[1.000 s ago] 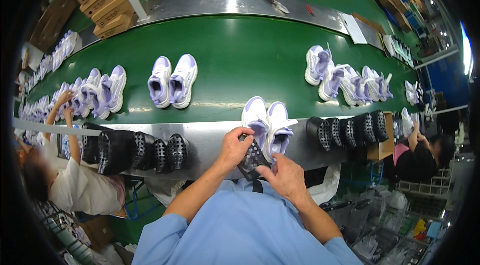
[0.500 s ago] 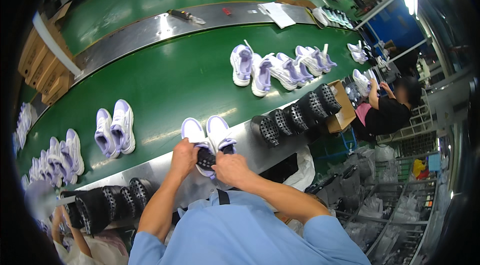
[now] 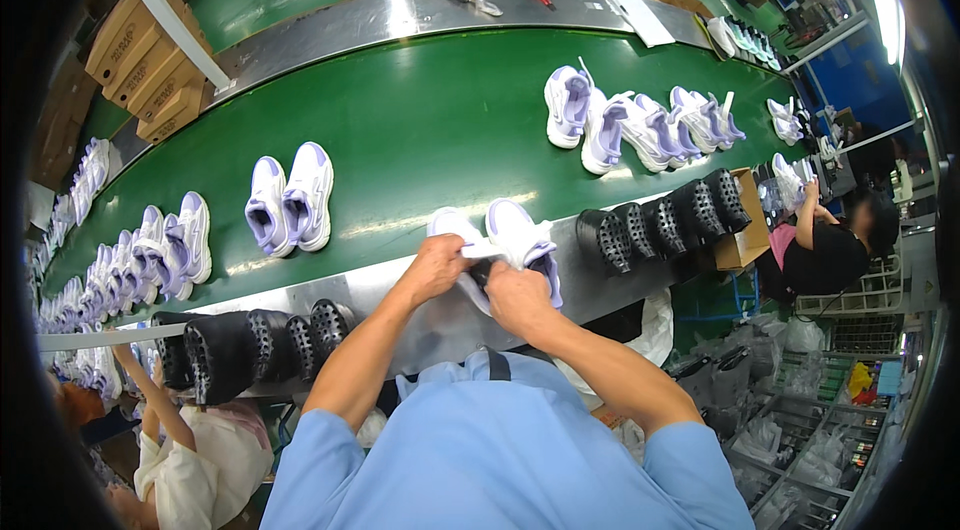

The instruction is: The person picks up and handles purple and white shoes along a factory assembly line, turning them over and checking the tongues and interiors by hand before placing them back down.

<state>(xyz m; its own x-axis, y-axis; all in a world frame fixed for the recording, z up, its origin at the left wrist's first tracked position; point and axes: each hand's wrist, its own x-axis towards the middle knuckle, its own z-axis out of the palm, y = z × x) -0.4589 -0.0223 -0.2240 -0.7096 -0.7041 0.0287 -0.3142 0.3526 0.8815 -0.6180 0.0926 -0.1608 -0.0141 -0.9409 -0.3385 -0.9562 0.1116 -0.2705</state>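
Note:
A pair of white and lilac sneakers lies at the metal edge in front of me, toes pointing away. My left hand [image 3: 437, 268] is closed on a white strip at the left sneaker [image 3: 452, 222], whose opening is mostly covered by my hands. Closed beside it, my right hand [image 3: 522, 302] has a small black piece [image 3: 481, 273] at its thumb; most of that piece is hidden. The right sneaker [image 3: 515, 230] rests just beyond my right hand, touching or very near it.
Black studded blocks [image 3: 658, 225] line the metal edge [image 3: 385, 292] on the right, others [image 3: 255, 345] on the left. Sneaker pairs [image 3: 290, 198] stand across the green surface [image 3: 430, 120]. A cardboard box [image 3: 742, 235] and co-workers [image 3: 835, 245] are at both sides.
The view has shifted, so the scene sits farther right. A broad black studded piece showed in the left sneaker; now only a bit of black shows, and a white strip spans between my hands.

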